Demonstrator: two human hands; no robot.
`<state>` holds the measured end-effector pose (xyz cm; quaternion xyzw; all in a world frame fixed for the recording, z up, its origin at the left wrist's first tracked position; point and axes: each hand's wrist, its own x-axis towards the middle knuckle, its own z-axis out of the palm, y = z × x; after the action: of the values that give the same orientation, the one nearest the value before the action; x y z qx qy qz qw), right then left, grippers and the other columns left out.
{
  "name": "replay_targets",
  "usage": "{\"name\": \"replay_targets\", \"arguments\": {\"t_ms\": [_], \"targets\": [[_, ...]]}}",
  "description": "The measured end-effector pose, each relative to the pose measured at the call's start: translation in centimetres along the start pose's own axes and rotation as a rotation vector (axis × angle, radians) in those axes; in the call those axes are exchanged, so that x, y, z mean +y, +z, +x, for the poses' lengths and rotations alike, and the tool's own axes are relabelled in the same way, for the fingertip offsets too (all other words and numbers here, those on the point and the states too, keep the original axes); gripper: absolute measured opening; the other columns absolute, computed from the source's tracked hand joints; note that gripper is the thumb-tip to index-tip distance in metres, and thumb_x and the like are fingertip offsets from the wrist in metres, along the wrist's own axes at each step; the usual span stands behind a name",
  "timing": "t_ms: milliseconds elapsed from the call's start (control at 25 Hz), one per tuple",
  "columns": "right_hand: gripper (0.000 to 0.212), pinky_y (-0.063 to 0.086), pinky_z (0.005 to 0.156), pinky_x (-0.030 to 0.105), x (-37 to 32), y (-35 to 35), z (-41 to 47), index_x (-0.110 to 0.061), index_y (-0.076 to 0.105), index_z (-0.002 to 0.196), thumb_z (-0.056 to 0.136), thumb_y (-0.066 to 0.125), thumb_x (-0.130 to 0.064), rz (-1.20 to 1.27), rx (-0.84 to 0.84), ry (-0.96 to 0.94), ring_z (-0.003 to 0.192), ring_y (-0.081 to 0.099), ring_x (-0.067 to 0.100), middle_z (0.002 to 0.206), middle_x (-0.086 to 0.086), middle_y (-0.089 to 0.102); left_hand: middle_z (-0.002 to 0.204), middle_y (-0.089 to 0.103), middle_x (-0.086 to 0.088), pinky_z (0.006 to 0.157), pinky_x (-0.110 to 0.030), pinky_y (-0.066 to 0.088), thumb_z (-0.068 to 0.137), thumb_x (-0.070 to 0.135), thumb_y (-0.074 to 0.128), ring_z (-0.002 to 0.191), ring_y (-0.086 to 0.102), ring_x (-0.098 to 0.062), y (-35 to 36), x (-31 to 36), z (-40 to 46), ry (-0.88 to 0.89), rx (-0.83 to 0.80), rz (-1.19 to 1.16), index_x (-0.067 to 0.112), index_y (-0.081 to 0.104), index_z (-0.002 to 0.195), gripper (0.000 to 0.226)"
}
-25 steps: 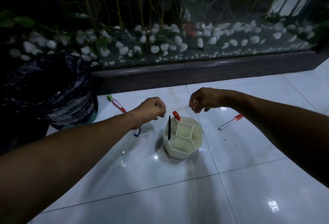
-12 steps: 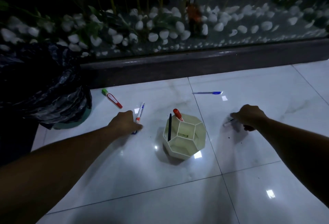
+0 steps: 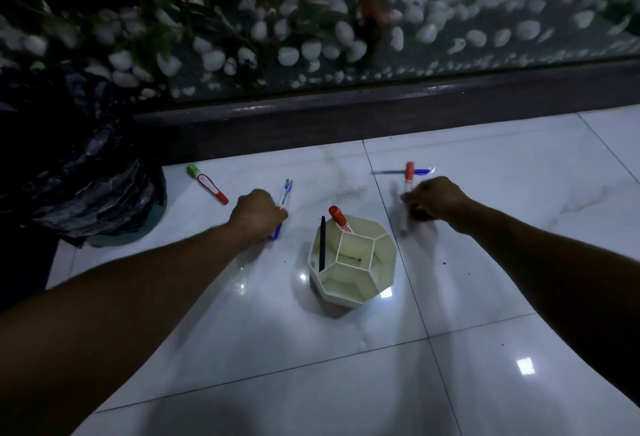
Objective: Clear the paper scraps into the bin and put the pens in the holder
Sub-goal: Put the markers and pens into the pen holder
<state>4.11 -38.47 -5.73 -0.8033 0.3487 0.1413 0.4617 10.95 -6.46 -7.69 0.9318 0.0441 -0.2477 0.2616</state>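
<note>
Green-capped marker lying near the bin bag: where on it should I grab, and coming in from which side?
Take the green-capped marker at mid-barrel, on the white stretch between its green and red ends, pinching across its width from straight above. It lies flat on the floor tile, slanted, with open floor on both long sides. The left hand is nearest, but it already holds pens.

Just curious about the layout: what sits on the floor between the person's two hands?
In the head view, the white pen holder stands between the left hand and right hand, slightly nearer the camera; the floor beyond it is bare.
</note>
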Motion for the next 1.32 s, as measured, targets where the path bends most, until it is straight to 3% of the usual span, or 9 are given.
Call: {"name": "replay_targets", "arguments": {"t_ms": [160,360,440,480,600,680,800,1000,1320], "targets": [[0.011,0.061,0.074,0.035,-4.5,1.2,-3.2,-0.008,0.065,0.082,0.090,0.070,-0.014,0.003,-0.193,-0.329,0.080,0.075,0.025,0.084,0.013,0.073,0.084,0.070,-0.012,0.076,-0.038,0.062,0.090,0.029,0.070,0.082,0.071,-0.028,-2.6,2.9,-1.6,0.048,0.009,-0.124,0.006,0.071,0.093,0.023],[0.019,0.060,0.079,0.035,-8.2,0.3,-6.8,0.003,0.067,0.096,0.088,0.072,-0.014,-0.062,-0.273,-0.488,0.082,0.073,0.022,0.090,0.016,0.075,0.083,0.073,-0.015,0.054,-0.028,0.057,0.086,0.024,0.073,0.072,0.070,-0.027,-6.8,4.5,-5.1,0.207,0.079,-0.141,0.006,0.071,0.084,0.018],[0.019,0.060,0.081,0.036,-8.6,-0.1,-8.1,0.004,0.068,0.099,0.088,0.071,-0.011,-0.098,-0.303,-0.519,0.081,0.073,0.021,0.093,0.017,0.075,0.078,0.071,-0.012,0.041,-0.019,0.049,0.087,0.026,0.072,0.060,0.062,-0.021,-8.6,5.0,-7.0,0.249,0.097,-0.090,0.009,0.070,0.082,0.018],[0.018,0.060,0.081,0.036,-8.7,-0.2,-8.7,0.004,0.068,0.099,0.087,0.072,-0.009,-0.122,-0.313,-0.534,0.081,0.073,0.021,0.092,0.016,0.075,0.076,0.070,-0.010,0.043,-0.021,0.052,0.086,0.028,0.072,0.059,0.060,-0.020,-9.5,5.1,-7.9,0.257,0.094,-0.073,0.011,0.071,0.081,0.017],[0.017,0.062,0.081,0.034,-8.3,0.2,-9.9,0.000,0.071,0.099,0.085,0.074,-0.009,-0.229,-0.323,-0.554,0.087,0.073,0.023,0.094,0.013,0.075,0.077,0.070,-0.008,0.063,-0.046,0.063,0.082,0.033,0.074,0.066,0.064,-0.021,-11.4,4.8,-9.4,0.290,0.027,-0.050,0.018,0.072,0.079,0.015],[0.020,0.062,0.082,0.035,-7.8,0.9,-10.1,-0.004,0.072,0.102,0.083,0.076,-0.011,-0.312,-0.307,-0.554,0.090,0.073,0.024,0.098,0.011,0.075,0.076,0.069,-0.007,0.063,-0.038,0.061,0.081,0.031,0.076,0.065,0.063,-0.018,-12.0,4.3,-9.7,0.336,-0.042,-0.033,0.017,0.074,0.080,0.015],[0.020,0.061,0.084,0.035,-7.3,1.5,-10.4,-0.008,0.071,0.103,0.084,0.076,-0.011,-0.430,-0.313,-0.557,0.093,0.072,0.023,0.099,0.007,0.075,0.073,0.070,-0.003,0.071,-0.043,0.059,0.074,0.041,0.078,0.067,0.066,-0.017,-12.0,3.8,-10.1,0.348,-0.141,0.018,0.023,0.075,0.079,0.019],[0.018,0.059,0.081,0.031,-8.1,1.5,-10.3,-0.015,0.073,0.101,0.084,0.073,-0.012,-0.540,-0.343,-0.581,0.094,0.071,0.017,0.095,-0.001,0.077,0.075,0.070,-0.002,0.057,-0.023,0.050,0.082,0.028,0.079,0.067,0.062,-0.011,-10.7,4.2,-11.2,0.434,-0.302,0.107,0.012,0.078,0.085,0.016],[0.018,0.050,0.070,0.019,-7.8,0.5,-9.6,-0.016,0.072,0.104,0.086,0.074,-0.018,-0.619,-0.289,-0.583,0.090,0.070,0.011,0.099,0.000,0.076,0.083,0.073,-0.001,0.057,-0.021,0.051,0.081,0.030,0.079,0.067,0.063,-0.009,-6.2,5.9,-12.8,0.525,-0.449,0.281,0.015,0.078,0.087,0.016]]}}
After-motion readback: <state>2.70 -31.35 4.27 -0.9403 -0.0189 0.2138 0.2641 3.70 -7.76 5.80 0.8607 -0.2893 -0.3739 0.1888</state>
